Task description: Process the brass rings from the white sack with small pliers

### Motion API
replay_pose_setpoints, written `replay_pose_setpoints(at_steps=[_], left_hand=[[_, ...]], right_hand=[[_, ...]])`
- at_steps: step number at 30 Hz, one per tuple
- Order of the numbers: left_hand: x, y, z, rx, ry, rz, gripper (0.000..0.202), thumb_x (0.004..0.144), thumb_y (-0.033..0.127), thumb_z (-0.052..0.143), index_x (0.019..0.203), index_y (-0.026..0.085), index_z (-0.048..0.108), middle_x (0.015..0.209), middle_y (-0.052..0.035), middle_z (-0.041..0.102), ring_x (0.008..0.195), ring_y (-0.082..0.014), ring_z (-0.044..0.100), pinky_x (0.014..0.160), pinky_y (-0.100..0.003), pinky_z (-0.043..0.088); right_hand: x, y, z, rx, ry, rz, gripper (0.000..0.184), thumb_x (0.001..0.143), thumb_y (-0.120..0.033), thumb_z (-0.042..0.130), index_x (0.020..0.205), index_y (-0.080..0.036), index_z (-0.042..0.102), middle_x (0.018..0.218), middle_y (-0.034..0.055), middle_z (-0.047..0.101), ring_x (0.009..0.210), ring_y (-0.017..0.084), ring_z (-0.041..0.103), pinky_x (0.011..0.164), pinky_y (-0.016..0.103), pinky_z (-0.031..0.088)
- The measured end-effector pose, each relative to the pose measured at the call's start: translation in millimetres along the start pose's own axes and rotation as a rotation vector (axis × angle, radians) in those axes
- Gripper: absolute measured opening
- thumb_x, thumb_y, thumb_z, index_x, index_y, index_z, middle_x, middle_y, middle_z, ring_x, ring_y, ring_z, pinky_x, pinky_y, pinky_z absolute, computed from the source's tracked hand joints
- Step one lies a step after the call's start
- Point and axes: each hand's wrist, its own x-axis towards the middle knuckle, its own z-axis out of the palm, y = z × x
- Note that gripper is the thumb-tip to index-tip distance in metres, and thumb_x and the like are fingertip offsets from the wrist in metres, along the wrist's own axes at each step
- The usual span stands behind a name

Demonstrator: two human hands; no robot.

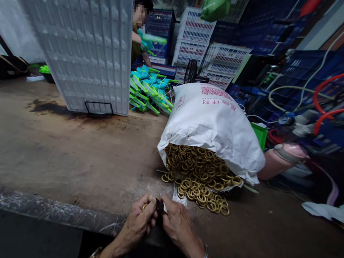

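Note:
My left hand (pixel 140 218) and my right hand (pixel 178 224) are close together above the table's front edge. A bit of a brass-coloured ring (pixel 144 207) shows between the closed fingers of my left hand. My right hand is closed round a small dark piece (pixel 160 206) with a pale bit beside it; its kind I cannot make out. Just beyond my hands, a pile of brass-coloured rings (pixel 202 195) spills from the mouth of a white woven sack (pixel 215 118), which lies on its side and holds many more.
A tall ribbed translucent panel (pixel 94 41) leans in a black wire stand (pixel 99 109) on the wooden table (pixel 60 151). Behind it a person (pixel 140 26) handles green and blue plastic parts (pixel 150 89). A pink bottle (pixel 283 159) and hoses are at right; stacked crates (pixel 193 34) stand behind.

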Motion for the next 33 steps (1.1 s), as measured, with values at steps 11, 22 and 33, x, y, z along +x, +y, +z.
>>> replay_pose_setpoints(at_steps=[11,22,33], left_hand=[[-7,-3,-2.5,0.014,-0.094,0.034,0.037,0.071,0.054,0.053,0.072,0.018,0.046,0.054,0.0060,0.047,0.039,-0.0037,0.042,0.034,-0.013,0.027],[-6,0,-11.9,-0.377,-0.104,-0.018,0.029,0.075,0.042,0.056,0.072,0.014,0.050,0.077,-0.0033,0.058,0.045,-0.0036,0.045,0.033,-0.013,0.029],[-1,-3,-23.2,-0.627,-0.195,-0.105,0.018,0.075,0.031,0.059,0.077,0.013,0.056,0.073,-0.0033,0.057,0.055,-0.0080,0.053,0.035,-0.012,0.030]], right_hand=[[9,7,-1,-0.192,-0.084,0.099,0.023,0.071,-0.007,0.040,0.088,-0.016,0.052,0.068,0.0034,0.060,0.058,0.013,0.052,0.051,0.023,0.023],[45,10,7,-0.383,0.142,0.146,0.024,0.076,-0.008,0.042,0.097,-0.019,0.047,0.076,0.0045,0.065,0.067,0.017,0.060,0.053,0.025,0.023],[34,12,2,-0.364,0.048,0.167,0.022,0.075,-0.005,0.040,0.090,-0.016,0.050,0.073,0.0054,0.063,0.064,0.016,0.058,0.053,0.025,0.025]])
